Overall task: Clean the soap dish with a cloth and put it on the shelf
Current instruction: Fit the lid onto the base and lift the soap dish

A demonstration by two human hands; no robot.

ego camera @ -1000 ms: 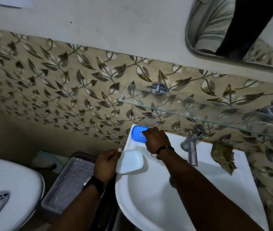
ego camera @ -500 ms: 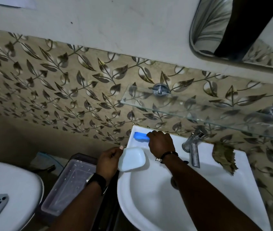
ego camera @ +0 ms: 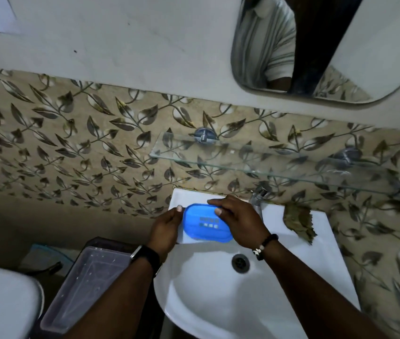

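The soap dish is in two parts: a blue slotted tray (ego camera: 206, 222) lies on top of a white base (ego camera: 181, 237), of which only the lower left edge shows. My left hand (ego camera: 166, 228) grips the dish's left end. My right hand (ego camera: 236, 221) holds its right side, thumb on the blue tray. Both hold it over the back left rim of the white sink (ego camera: 299, 277). The glass shelf (ego camera: 267, 165) is on the wall above, bare. A brown cloth (ego camera: 299, 222) lies on the sink's back right ledge.
A metal tap (ego camera: 258, 194) stands just right of my right hand. The drain (ego camera: 240, 261) is below the dish. A clear plastic bin (ego camera: 84, 285) sits left of the sink, a white toilet lid (ego camera: 1, 304) at far left. A mirror (ego camera: 328, 47) hangs above.
My right hand lifted the blue tray from the sink's back corner and set it onto the white base held by my left hand. The camera moved closer.
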